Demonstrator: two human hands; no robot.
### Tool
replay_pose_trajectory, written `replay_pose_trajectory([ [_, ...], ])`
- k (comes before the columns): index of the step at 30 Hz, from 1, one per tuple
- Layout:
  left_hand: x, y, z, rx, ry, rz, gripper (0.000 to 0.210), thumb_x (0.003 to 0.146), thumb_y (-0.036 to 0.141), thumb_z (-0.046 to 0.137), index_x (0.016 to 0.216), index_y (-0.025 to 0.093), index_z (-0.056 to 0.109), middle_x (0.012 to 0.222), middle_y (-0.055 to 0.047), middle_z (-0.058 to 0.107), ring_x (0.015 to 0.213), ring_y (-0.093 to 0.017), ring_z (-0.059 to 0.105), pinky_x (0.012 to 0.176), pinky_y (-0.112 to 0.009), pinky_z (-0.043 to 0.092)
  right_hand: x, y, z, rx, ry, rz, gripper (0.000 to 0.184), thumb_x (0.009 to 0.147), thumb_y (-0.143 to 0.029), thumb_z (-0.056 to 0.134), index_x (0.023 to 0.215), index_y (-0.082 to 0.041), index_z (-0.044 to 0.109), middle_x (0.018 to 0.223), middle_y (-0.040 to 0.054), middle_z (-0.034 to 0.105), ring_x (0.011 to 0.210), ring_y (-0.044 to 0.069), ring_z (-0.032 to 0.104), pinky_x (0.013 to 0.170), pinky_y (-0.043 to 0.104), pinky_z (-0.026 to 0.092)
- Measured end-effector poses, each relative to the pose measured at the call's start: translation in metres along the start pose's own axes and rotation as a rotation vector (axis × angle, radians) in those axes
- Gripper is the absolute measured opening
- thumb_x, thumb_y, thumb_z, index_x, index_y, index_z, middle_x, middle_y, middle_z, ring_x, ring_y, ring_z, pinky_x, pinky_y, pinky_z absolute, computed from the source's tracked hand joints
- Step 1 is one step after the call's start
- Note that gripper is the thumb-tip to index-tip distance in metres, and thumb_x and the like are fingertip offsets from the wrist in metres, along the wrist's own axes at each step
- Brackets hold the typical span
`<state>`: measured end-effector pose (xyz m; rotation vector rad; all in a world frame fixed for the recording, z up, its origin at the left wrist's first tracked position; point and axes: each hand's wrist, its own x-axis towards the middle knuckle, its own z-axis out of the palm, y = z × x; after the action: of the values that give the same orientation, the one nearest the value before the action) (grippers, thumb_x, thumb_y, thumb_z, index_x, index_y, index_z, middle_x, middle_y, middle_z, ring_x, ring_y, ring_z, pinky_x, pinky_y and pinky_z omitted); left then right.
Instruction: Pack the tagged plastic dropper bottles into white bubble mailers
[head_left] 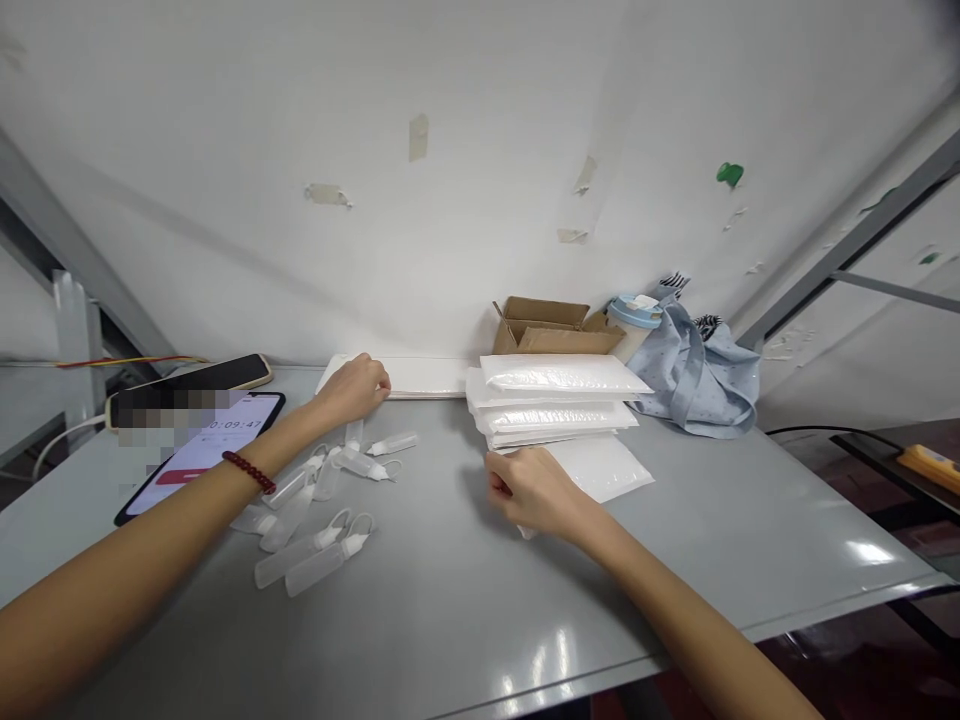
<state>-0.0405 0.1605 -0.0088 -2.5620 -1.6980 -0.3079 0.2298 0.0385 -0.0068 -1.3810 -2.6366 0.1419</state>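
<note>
Two spots on our bench [427, 620]: our left hand [351, 390] meets a flat white stack [427, 378] near the wall [465, 250], our right hand [536, 488] curls at padded mailers [562, 415]; we cannot tell either grip's hold. Likely picking-up, calling for a light pinch.

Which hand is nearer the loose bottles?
Left. The left hand is just beyond the bottles; the right hand is off to their right, at the padded mailers.

The padded mailers [566, 373] look glossy plastic, the carton [574, 341] matt cardboard.
</note>
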Motion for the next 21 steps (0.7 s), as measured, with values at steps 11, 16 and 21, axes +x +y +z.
replay_pose_trajectory([
  [11, -0.082, -0.022, -0.053, 0.08, 0.371, -0.074, 0.024, 0.086, 0.028, 0.042, 0.08, 0.016, 0.061, 0.088, -0.009, 0.068, 0.087, -0.023, 0.054, 0.08, -0.036, 0.045, 0.0, -0.004, 0.003, 0.139, 0.238, -0.012, 0.013, 0.084, -0.017, 0.043, 0.071, -0.02, 0.045, 0.061, -0.0009, 0.053, 0.052, 0.011, 0.043, 0.05, 0.024, 0.028],
  [16, -0.108, -0.009, -0.062, -0.092, 0.52, 0.166, 0.019, 0.088, 0.026, 0.045, 0.081, 0.019, 0.06, 0.083, -0.005, 0.067, 0.085, -0.02, 0.056, 0.077, -0.033, 0.046, 0.0, -0.007, -0.006, 0.631, 0.433, 0.076, 0.011, 0.089, -0.031, 0.05, 0.089, -0.021, 0.049, 0.083, 0.0034, 0.058, 0.069, 0.014, 0.056, 0.053, 0.024, 0.042],
  [21, -0.123, 0.006, -0.077, -0.218, 0.502, 0.309, 0.009, 0.084, 0.023, 0.054, 0.08, 0.024, 0.061, 0.081, 0.0, 0.065, 0.085, -0.017, 0.056, 0.07, -0.028, 0.047, -0.003, -0.006, -0.019, 0.981, 0.582, 0.202, 0.016, 0.089, -0.037, 0.054, 0.095, -0.023, 0.052, 0.094, 0.0029, 0.059, 0.079, 0.015, 0.059, 0.068, 0.03, 0.05],
])
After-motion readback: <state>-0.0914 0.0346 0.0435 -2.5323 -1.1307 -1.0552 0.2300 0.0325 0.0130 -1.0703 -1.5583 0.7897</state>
